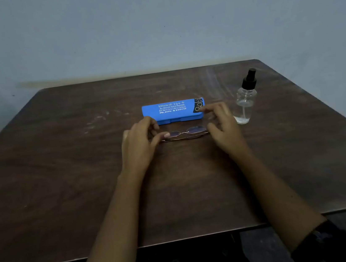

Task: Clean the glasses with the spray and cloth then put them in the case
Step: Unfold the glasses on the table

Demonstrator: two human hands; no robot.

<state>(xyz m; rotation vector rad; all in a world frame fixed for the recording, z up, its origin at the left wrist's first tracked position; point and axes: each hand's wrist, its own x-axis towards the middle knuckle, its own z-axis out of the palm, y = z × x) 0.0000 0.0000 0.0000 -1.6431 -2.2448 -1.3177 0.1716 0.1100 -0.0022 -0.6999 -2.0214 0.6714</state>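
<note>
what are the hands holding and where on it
The folded glasses: the left hand pinches their left end, the right hand their right end.

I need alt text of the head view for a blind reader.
The left hand pinches one end of glasses at a dark table, the right hand at the other end. Behind lies a closed blue case; a clear spray bottle stands right.

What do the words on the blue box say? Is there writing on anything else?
"Bhavik Eye +": top line on the case.
"BHEL, BHOPAL - M.": bottom line; the number after it is too blurred.
Two middle lines: too small to read.
Bottle: no writing seen.
</note>
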